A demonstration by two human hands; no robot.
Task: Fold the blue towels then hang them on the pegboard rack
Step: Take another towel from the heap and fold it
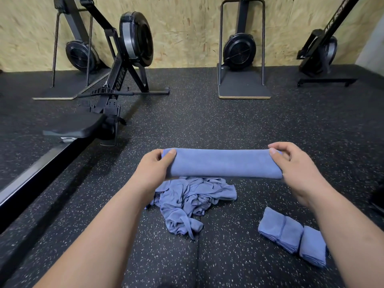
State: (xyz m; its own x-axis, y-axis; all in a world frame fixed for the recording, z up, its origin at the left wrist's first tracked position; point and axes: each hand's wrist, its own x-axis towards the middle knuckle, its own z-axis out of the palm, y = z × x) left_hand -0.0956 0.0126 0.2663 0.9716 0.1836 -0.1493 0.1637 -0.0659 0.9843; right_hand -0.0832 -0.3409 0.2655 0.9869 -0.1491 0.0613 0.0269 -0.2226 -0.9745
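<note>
Holding a blue towel [224, 163] level above the floor [228, 121], the person has 1 end of it in each grip. The left hand [154, 167] is clamped on the left end, thumb on the near face and fingers curled behind. The right hand [291, 165] is clamped on the right end in the same way, thumb tip on the cloth. The towel is already narrowed to a long, smooth band that does not sag between the hands. Its long axis runs left to right across the view, square to both forearms, so neither hand is nearer: each sits at its own end, with the whole length between them.

The next fold probably turns on this relation. To halve the band, 1 end would have to travel along that axis to meet the other.

A loose pile of unfolded towels [191, 202] lies crumpled on the floor directly under the band, closer to the left forearm. A row of folded towels [293, 238] lies on the floor to the right, just beside the right forearm and well apart from the pile. The right hand is therefore the nearer one for setting a finished towel down there.

Rowing machines [126, 57] stand by the far wall. No pegboard rack is in view, so folding appears unfinished and hanging not yet begun.
</note>
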